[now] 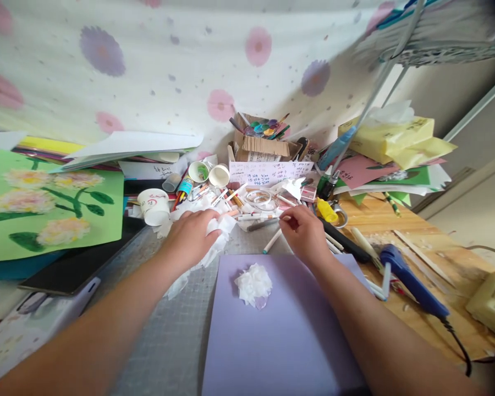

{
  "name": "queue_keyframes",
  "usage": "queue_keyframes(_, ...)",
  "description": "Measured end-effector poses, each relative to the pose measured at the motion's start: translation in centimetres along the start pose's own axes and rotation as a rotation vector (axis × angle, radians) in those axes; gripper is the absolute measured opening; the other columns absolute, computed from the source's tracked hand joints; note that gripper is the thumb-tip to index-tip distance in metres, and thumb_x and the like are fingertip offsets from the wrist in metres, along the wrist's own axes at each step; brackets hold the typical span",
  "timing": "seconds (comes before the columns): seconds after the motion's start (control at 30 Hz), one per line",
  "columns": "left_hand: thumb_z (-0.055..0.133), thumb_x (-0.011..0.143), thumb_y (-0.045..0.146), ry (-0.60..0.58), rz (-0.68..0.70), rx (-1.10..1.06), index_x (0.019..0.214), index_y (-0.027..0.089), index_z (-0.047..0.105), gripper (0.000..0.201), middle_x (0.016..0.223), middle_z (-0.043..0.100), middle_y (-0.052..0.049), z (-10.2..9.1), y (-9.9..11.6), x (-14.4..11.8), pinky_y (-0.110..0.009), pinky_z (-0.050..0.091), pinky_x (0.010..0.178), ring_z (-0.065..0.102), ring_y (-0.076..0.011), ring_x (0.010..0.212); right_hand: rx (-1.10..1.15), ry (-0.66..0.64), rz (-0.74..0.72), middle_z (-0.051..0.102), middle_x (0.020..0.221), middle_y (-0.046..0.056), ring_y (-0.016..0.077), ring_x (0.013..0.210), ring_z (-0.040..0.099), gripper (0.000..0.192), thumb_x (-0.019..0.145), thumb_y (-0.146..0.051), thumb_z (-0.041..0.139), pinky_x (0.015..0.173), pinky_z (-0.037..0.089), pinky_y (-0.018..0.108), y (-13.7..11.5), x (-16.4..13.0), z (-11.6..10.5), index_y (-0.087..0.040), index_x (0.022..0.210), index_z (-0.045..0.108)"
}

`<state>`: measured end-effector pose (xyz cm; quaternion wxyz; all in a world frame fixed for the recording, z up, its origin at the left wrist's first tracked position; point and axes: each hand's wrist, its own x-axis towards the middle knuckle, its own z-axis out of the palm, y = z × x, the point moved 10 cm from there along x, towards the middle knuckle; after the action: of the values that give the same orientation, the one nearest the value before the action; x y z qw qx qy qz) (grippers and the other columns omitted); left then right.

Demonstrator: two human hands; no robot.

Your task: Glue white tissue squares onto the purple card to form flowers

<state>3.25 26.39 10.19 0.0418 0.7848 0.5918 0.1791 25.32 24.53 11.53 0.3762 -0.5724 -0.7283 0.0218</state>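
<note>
My left hand (192,234) reaches to the heap of white tissue paper (226,224) and has its fingers closed on a piece of it. Above the top edge of a purple sheet of paper, my right hand (303,231) is curled with thumb and fingertips together; whatever may be between them is too small to make out. On the upper part of the purple sheet (280,335) lies a crumpled white tissue flower (253,285), apart from both hands. A marker (272,241) with a teal end rests just left of my right hand.
Pens, tape rolls (260,199) and paper cups (154,206) crowd the back. At left lies a green flower picture (49,206) above a dark tablet (78,269). A blue glue gun (412,283) with its cord lies right, below a yellow tissue pack (396,137).
</note>
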Motion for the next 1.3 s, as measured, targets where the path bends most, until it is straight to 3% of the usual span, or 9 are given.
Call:
queue_keyframes(0.17, 0.056, 0.076, 0.025, 0.023, -0.038, -0.06, 0.106, 0.023, 0.064, 0.031, 0.096, 0.069, -0.006, 1.6, 0.8, 3.1, -0.035, 0.041, 0.079, 0.056, -0.0276, 0.097, 0.742, 0.121, 0.021, 0.056, 0.071, -0.001, 0.0102, 0.056, 0.049, 0.019, 0.082, -0.025, 0.056, 0.054, 0.043, 0.024, -0.6, -0.6, -0.5, -0.019, 0.066, 0.05)
queue_keyframes(0.4, 0.052, 0.078, 0.032, 0.013, -0.107, -0.291, 0.078, 0.02, 0.066, 0.018, 0.072, 0.065, 0.0, -0.7, 1.1, 1.8, -0.025, 0.038, 0.056, 0.057, -0.0161, 0.065, 1.032, 0.131, 0.062, 0.057, 0.07, -0.003, 0.0073, 0.051, 0.05, 0.023, 0.082, -0.028, 0.061, 0.048, 0.043, 0.022, -0.8, -1.2, -0.4, -0.018, 0.064, 0.052)
queue_keyframes(0.47, 0.057, 0.076, 0.035, -0.022, -0.123, -0.562, 0.078, 0.019, 0.062, 0.017, 0.069, 0.061, 0.001, -1.4, 1.8, 0.0, -0.022, 0.038, 0.053, 0.054, -0.0131, 0.061, 1.055, 0.17, 0.04, 0.057, 0.071, -0.003, 0.0071, 0.052, 0.051, 0.021, 0.083, -0.026, 0.061, 0.048, 0.044, 0.021, -0.8, -1.1, -1.0, -0.018, 0.065, 0.053)
queue_keyframes(0.6, 0.063, 0.073, 0.033, -0.151, -0.223, -1.071, 0.075, 0.019, 0.055, 0.016, 0.064, 0.055, 0.005, 0.2, 3.1, -4.4, -0.021, 0.04, 0.055, 0.05, -0.0097, 0.058, 1.032, 0.264, 0.003, 0.059, 0.073, -0.003, 0.0072, 0.052, 0.053, 0.018, 0.082, -0.022, 0.061, 0.048, 0.046, 0.022, -0.7, -0.5, -3.0, -0.018, 0.065, 0.055)
queue_keyframes(0.7, 0.06, 0.075, 0.029, -0.405, -0.195, -1.03, 0.071, 0.018, 0.056, 0.013, 0.06, 0.053, 0.005, 3.4, 5.0, -7.4, -0.021, 0.038, 0.054, 0.048, -0.0096, 0.056, 1.007, 0.27, 0.019, 0.059, 0.073, -0.003, 0.0077, 0.054, 0.055, 0.015, 0.081, -0.018, 0.06, 0.048, 0.046, 0.021, -1.3, -0.6, -5.0, -0.019, 0.066, 0.057)
queue_keyframes(0.77, 0.059, 0.075, 0.024, -0.474, -0.078, -0.927, 0.069, 0.018, 0.058, 0.009, 0.066, 0.056, 0.003, 4.3, 6.2, -8.4, -0.023, 0.039, 0.058, 0.051, -0.0111, 0.062, 0.988, 0.138, -0.006, 0.06, 0.075, -0.002, 0.0084, 0.054, 0.056, 0.016, 0.083, -0.017, 0.058, 0.049, 0.048, 0.022, -3.0, -1.5, -5.6, -0.02, 0.068, 0.058)
queue_keyframes(0.93, 0.061, 0.073, 0.017, -0.368, 0.129, -0.728, 0.066, 0.02, 0.065, 0.009, 0.075, 0.055, 0.001, 3.9, 7.4, -8.2, -0.024, 0.041, 0.064, 0.054, -0.0117, 0.07, 0.731, -0.122, -0.135, 0.064, 0.07, 0.0, 0.0112, 0.058, 0.06, 0.017, 0.088, -0.014, 0.051, 0.054, 0.05, 0.023, -7.9, -7.2, -6.1, -0.021, 0.075, 0.058)
queue_keyframes(1.1, 0.059, 0.075, 0.013, -0.362, 0.164, -0.676, 0.069, 0.021, 0.069, 0.014, 0.073, 0.056, 0.001, 4.3, 7.7, -8.0, -0.022, 0.041, 0.064, 0.055, -0.0114, 0.07, 0.329, -0.156, -0.399, 0.067, 0.071, 0.004, 0.0138, 0.059, 0.06, 0.015, 0.087, -0.015, 0.049, 0.055, 0.049, 0.024, -11.2, -12.9, -4.6, -0.017, 0.098, 0.06)
queue_keyframes(1.3, 0.057, 0.075, 0.01, -0.376, 0.17, -0.652, 0.072, 0.024, 0.071, 0.02, 0.074, 0.057, 0.002, 4.8, 7.9, -8.0, -0.021, 0.042, 0.063, 0.056, -0.0107, 0.071, 0.129, -0.171, -0.478, 0.07, 0.077, 0.007, 0.0155, 0.061, 0.06, 0.02, 0.088, -0.013, 0.046, 0.054, 0.049, 0.026, -11.8, -13.9, -2.7, -0.012, 0.099, 0.063)
